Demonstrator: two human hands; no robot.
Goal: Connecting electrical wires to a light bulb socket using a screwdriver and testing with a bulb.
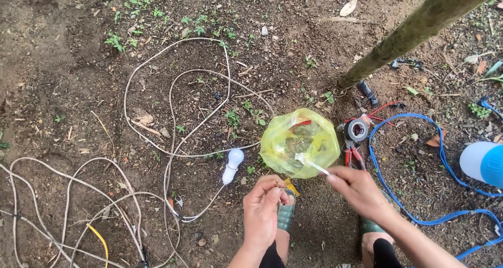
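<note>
My left hand (263, 208) is low in the middle, fingers pinched on a small yellow piece (290, 186) beside my green sandal. My right hand (359, 188) pinches a thin white strip (311, 162) that reaches over a yellow plastic bag (298, 141) lying on the dirt. A white light bulb in a socket (232, 165) lies left of the bag, joined to a long white cable (173, 105) looped over the ground.
A roll of tape (358, 129) and red-handled pliers (352, 155) lie right of the bag. A blue cable (419, 168) curls at the right near a white and blue container (483, 163). A thin tree trunk (414, 30) slants at upper right.
</note>
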